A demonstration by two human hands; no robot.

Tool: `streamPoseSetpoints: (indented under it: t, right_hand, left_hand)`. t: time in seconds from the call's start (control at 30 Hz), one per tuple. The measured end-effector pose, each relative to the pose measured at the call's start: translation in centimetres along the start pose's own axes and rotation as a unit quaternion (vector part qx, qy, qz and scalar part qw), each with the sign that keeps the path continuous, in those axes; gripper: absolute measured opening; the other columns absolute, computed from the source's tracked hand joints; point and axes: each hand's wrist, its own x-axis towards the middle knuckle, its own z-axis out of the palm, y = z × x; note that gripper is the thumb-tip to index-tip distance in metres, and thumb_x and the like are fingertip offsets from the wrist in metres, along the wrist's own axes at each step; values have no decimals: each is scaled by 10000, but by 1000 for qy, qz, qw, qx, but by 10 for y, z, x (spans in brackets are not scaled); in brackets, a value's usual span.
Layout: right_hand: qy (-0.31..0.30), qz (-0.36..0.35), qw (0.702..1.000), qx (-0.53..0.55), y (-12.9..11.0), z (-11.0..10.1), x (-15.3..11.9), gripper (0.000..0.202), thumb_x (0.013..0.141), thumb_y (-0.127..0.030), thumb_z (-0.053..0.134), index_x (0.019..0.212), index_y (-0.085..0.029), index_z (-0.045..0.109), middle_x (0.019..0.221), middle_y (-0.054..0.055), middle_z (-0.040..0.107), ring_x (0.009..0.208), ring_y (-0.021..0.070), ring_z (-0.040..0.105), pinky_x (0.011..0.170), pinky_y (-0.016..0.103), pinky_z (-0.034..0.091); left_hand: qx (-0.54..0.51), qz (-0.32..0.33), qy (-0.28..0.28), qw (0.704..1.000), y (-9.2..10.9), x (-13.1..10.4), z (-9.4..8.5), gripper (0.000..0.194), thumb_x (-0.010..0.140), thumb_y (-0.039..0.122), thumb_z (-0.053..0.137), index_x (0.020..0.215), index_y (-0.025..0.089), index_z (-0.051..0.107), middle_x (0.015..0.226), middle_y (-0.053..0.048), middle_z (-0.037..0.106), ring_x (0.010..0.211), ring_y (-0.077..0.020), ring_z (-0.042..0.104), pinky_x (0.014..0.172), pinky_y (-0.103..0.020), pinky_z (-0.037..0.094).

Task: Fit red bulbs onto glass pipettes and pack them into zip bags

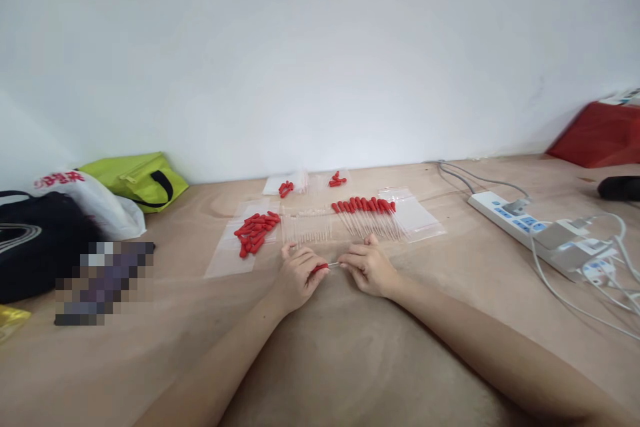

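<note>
Between the fingertips of my left hand (301, 275) is a red rubber dropper bulb (321, 267). A thin glass dropper tube (334, 265) runs from the bulb's open end into the pinch of my right hand (367, 268). Whether the tube sits inside the bulb or only meets it, I cannot tell. Loose red bulbs (255, 232) lie in a heap on a clear plastic bag beyond my left hand. Bare glass tubes (307, 225) lie in a row just past both hands. Droppers with red bulbs fitted (367, 213) lie side by side beyond my right hand.
Two small groups of red bulbs (286, 189) lie on bags near the wall. Another plastic bag (417, 217) lies right of the droppers. A power strip (505, 213) with cables stands at right. A green bag (137, 180) and a black bag (45, 240) stand at left.
</note>
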Motion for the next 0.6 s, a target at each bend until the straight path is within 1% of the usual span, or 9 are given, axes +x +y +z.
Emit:
streamPoseSetpoints:
  t: [0.4,0.5,0.6]
  right_hand:
    - [-25,27,998,42,-8,7,5,226,856,-176,391,803,-171,611,687,13,608,642,111,506,686,291,220]
    - [-36,36,997,60,-9,5,8,223,864,-181,391,831,-172,612,721,15,622,671,111,519,697,291,228]
    - [-50,38,998,32,-12,0,11,207,858,-210,416,865,-193,623,760,20,637,736,133,520,706,308,222]
  left_hand:
    - [-4,2,-25,1000,1,1,-1,158,838,268,451,760,204,573,708,5,654,786,-168,577,916,-415,211]
    - [4,-11,-32,999,0,2,-2,152,840,267,458,767,205,575,729,5,657,790,-172,579,918,-429,209]
    - [21,-25,-31,999,-4,2,-4,142,843,272,467,781,211,579,760,1,663,803,-180,578,920,-444,203]
